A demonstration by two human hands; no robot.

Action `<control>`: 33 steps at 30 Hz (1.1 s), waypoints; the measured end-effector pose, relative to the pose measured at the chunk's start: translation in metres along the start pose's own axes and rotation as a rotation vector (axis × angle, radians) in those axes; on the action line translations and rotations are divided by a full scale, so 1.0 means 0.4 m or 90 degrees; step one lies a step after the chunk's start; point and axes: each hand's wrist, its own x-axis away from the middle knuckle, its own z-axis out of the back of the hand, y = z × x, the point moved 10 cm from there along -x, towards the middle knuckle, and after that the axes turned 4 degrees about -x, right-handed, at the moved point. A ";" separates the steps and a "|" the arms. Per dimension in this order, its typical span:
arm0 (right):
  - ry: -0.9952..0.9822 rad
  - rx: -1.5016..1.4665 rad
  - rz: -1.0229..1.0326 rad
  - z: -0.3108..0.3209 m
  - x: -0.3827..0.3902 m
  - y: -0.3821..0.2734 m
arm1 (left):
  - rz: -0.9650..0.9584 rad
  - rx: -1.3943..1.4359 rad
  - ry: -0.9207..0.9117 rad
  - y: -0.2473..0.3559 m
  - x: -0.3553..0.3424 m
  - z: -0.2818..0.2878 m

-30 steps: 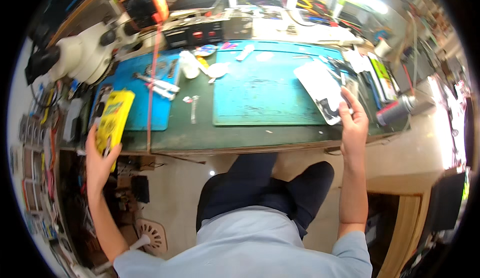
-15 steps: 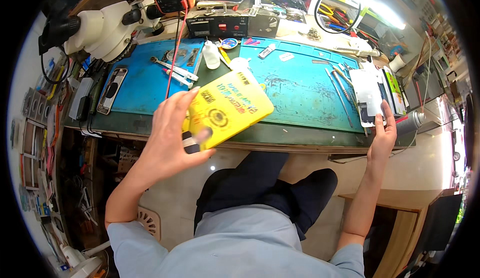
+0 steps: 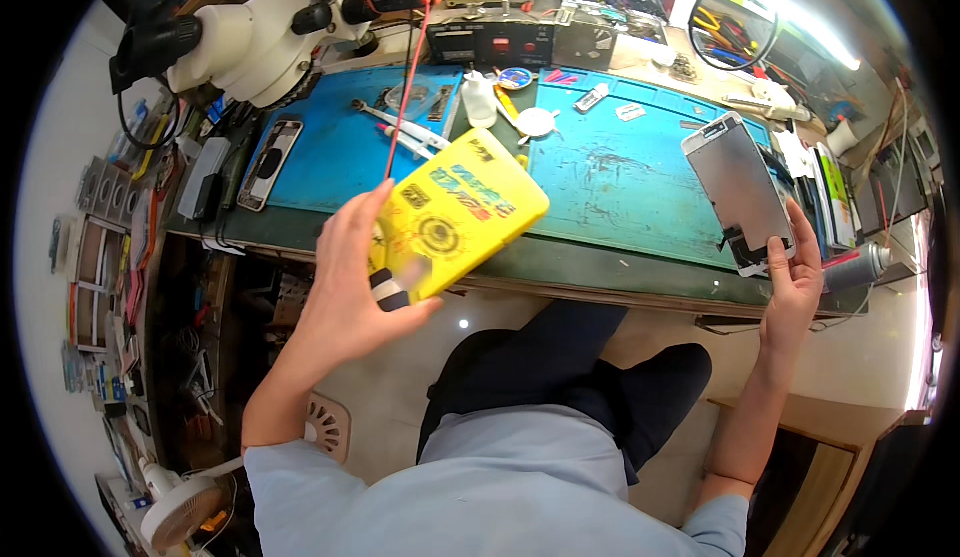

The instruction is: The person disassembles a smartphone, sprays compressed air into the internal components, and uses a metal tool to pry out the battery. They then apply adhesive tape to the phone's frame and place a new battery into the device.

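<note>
My left hand grips a flat yellow box with coloured print by its near left corner, thumb below and fingers on top. The box is held above the front edge of the bench. On the right, my right hand pinches the lower end of a phone screen with a white border and a greyish, reflective face. A dark flex cable hangs at the screen's lower left edge. The screen is tilted and raised over the right end of the blue work mat.
A phone housing lies on the left mat beside a microscope. Behind the box stand a white bottle and a white round holder. A red cable hangs over the bench. A spray can lies at the right edge.
The phone screen has turned and tilted, and its grey face now shows where it looked white before. The yellow box is still in my left hand. The whole view has shifted left.
</note>
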 end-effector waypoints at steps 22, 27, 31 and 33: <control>-0.031 0.041 -0.018 -0.055 0.022 -0.006 | 0.191 -0.045 0.186 -0.305 0.045 0.114; -0.124 0.011 -0.064 -0.077 0.023 -0.028 | 0.240 -0.019 0.147 -0.379 0.019 0.070; -0.131 -0.088 -0.097 -0.075 0.024 0.005 | 0.224 -0.001 0.139 -0.374 -0.014 0.048; -0.132 -0.139 -0.132 -0.081 0.030 0.036 | 0.223 0.015 0.133 -0.387 -0.019 0.036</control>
